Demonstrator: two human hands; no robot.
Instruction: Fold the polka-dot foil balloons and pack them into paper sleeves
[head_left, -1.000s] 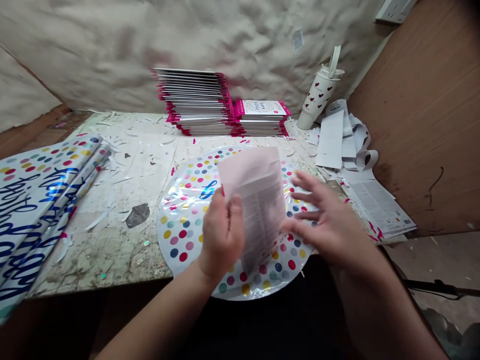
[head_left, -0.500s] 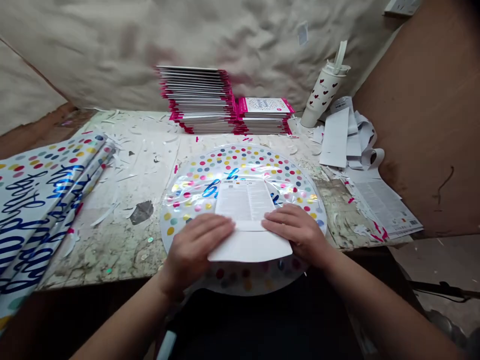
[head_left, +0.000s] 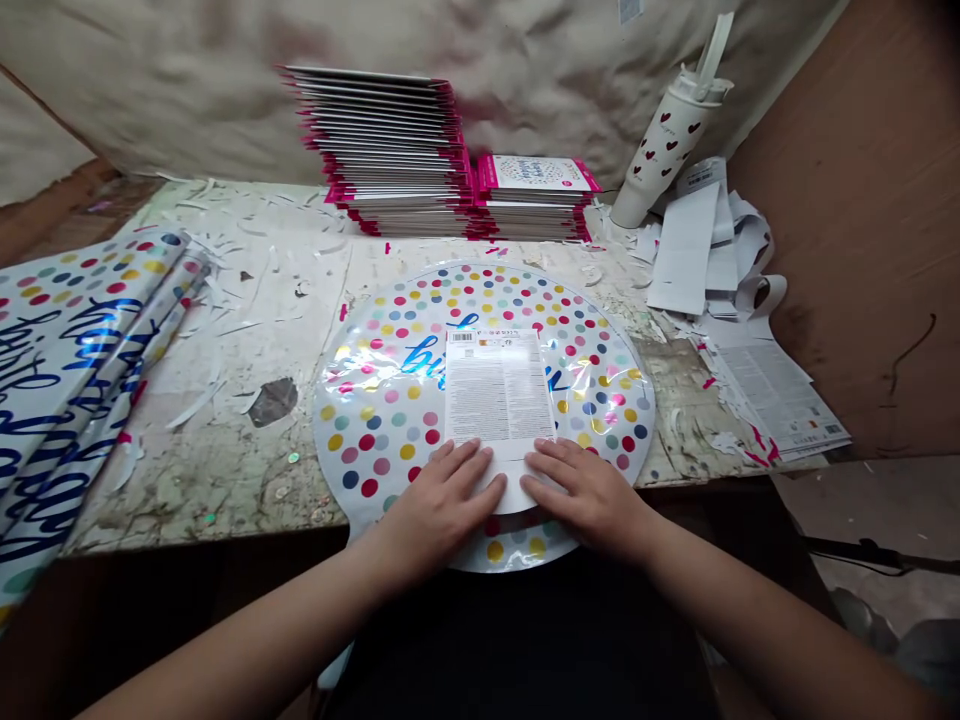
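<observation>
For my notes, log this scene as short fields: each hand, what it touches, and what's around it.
left hand: flat, fingers on the lower end of a printed paper sheet
right hand: flat, fingers on the same sheet
under the sheet: round polka-dot foil balloon
surface: worn, scrap-strewn workbench
behind: stacks of pink-edged packets
far left: folded foil balloons
far right: heart-patterned tumbler, paper strips

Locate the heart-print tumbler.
In the head view, the heart-print tumbler stands back right on the bench, between the pink-edged packets and white paper offcuts.
</observation>
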